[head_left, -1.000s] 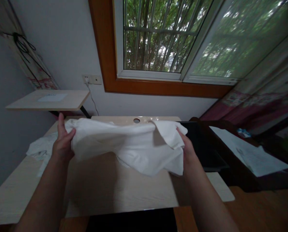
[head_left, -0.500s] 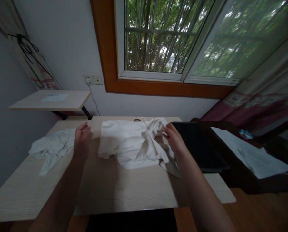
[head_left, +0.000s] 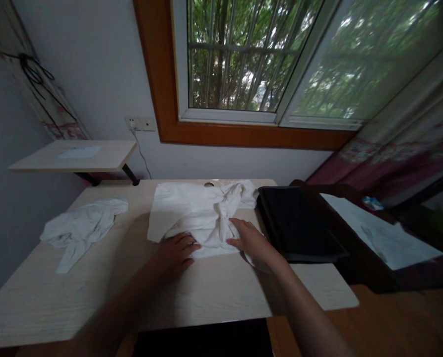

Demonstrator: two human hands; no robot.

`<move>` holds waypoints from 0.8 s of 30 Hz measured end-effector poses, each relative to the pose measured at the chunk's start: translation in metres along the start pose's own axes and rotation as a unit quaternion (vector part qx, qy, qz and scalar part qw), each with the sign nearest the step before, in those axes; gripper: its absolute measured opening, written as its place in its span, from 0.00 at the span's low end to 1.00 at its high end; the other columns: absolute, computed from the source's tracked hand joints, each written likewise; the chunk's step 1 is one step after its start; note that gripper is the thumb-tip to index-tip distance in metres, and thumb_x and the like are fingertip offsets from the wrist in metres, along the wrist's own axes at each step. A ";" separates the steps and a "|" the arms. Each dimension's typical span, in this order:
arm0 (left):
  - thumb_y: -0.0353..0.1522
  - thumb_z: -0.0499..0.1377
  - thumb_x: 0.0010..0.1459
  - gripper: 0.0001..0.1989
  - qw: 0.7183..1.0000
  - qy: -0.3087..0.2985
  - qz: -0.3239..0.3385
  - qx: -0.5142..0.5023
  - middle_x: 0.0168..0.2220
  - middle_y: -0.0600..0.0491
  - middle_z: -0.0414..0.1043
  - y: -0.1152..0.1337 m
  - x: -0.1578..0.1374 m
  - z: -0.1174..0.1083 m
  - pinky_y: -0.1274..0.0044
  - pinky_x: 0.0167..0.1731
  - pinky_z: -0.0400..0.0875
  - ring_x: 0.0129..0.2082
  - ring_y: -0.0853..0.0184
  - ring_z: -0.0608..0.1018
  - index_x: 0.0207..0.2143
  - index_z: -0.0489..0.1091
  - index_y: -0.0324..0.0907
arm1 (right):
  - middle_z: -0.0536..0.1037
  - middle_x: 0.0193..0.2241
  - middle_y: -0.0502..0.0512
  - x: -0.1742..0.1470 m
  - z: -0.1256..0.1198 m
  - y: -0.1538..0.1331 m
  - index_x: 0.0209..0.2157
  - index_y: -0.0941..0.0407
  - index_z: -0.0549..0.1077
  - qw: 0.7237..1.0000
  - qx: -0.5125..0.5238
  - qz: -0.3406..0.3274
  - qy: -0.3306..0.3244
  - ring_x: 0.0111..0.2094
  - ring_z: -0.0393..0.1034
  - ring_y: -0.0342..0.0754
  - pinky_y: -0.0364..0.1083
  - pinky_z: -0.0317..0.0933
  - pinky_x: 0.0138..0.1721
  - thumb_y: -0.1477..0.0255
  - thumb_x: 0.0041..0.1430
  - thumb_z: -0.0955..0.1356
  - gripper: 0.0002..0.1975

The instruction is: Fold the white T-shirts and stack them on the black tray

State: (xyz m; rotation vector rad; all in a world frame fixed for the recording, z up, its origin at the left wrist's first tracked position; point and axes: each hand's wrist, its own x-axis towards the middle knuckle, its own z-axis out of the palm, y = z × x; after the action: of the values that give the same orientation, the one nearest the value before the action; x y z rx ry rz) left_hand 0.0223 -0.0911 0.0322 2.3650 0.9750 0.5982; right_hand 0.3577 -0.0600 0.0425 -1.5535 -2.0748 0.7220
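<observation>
While both hands are down on the white garment (head_left: pixel 189 201), neither one is stretched wide. The left hand (head_left: pixel 174 253) sits at the near edge, left of the middle, palm down, fingers slightly bent and a bit apart, tips touching the fabric. Honestly can't tell if it's got a fold pinched under there. The right hand (head_left: pixel 253 240) is about half open, coming in from the right, with a modest gap between thumb and fingers, up against the twisted, bunched part. Garment's lying on the pale wood-look surface (head_left: pixel 214 292), toward the back, flatter on its left and pretty rumpled on its right. Just beside that right end there's a flat black item (head_left: pixel 299 223), and a second white cloth (head_left: pixel 85 225) is crumpled off to the left, well apart from both hands.
</observation>
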 end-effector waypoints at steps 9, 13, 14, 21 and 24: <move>0.29 0.57 0.59 0.13 0.994 0.079 -0.065 0.028 0.49 0.47 0.77 -0.033 0.008 -0.003 0.58 0.56 0.69 0.53 0.52 0.76 0.43 0.77 0.50 | 0.80 0.51 0.50 0.013 0.020 -0.021 0.57 0.48 0.72 0.943 0.324 0.043 -0.061 0.50 0.74 0.56 0.52 0.68 0.52 0.66 0.49 0.74 0.31; 0.30 0.53 0.60 0.09 0.977 0.171 -0.128 -0.003 0.43 0.49 0.78 -0.038 -0.002 -0.031 0.64 0.50 0.71 0.46 0.56 0.78 0.39 0.73 0.48 | 0.79 0.51 0.52 0.011 0.019 -0.027 0.57 0.49 0.71 0.878 0.467 0.095 -0.040 0.46 0.77 0.55 0.49 0.70 0.44 0.67 0.50 0.71 0.30; 0.31 0.52 0.60 0.08 0.970 0.198 -0.142 -0.009 0.41 0.50 0.77 -0.037 -0.004 -0.041 0.66 0.48 0.71 0.44 0.57 0.78 0.38 0.71 0.48 | 0.80 0.49 0.52 0.011 0.016 -0.028 0.58 0.48 0.70 0.868 0.484 0.108 -0.022 0.43 0.77 0.55 0.49 0.71 0.41 0.66 0.50 0.71 0.30; 0.31 0.53 0.57 0.04 0.900 0.399 -0.147 -0.095 0.35 0.53 0.74 -0.029 -0.016 -0.112 0.72 0.44 0.70 0.39 0.62 0.76 0.30 0.66 0.46 | 0.82 0.45 0.53 0.014 -0.019 -0.031 0.56 0.48 0.68 0.814 0.554 0.136 0.112 0.39 0.78 0.53 0.48 0.70 0.38 0.64 0.50 0.73 0.30; 0.34 0.55 0.57 0.06 0.931 0.287 -0.138 -0.178 0.31 0.53 0.72 -0.029 -0.022 -0.125 0.73 0.37 0.71 0.33 0.64 0.74 0.26 0.66 0.45 | 0.81 0.45 0.53 0.009 -0.031 -0.034 0.55 0.49 0.69 0.816 0.551 0.135 0.113 0.37 0.77 0.52 0.46 0.69 0.35 0.64 0.50 0.74 0.29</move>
State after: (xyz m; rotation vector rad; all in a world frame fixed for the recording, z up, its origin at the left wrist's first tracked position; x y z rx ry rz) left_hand -0.0781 -0.0538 0.1068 1.7151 1.2826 1.2728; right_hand 0.3502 -0.0544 0.0883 -1.1088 -0.8732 1.4105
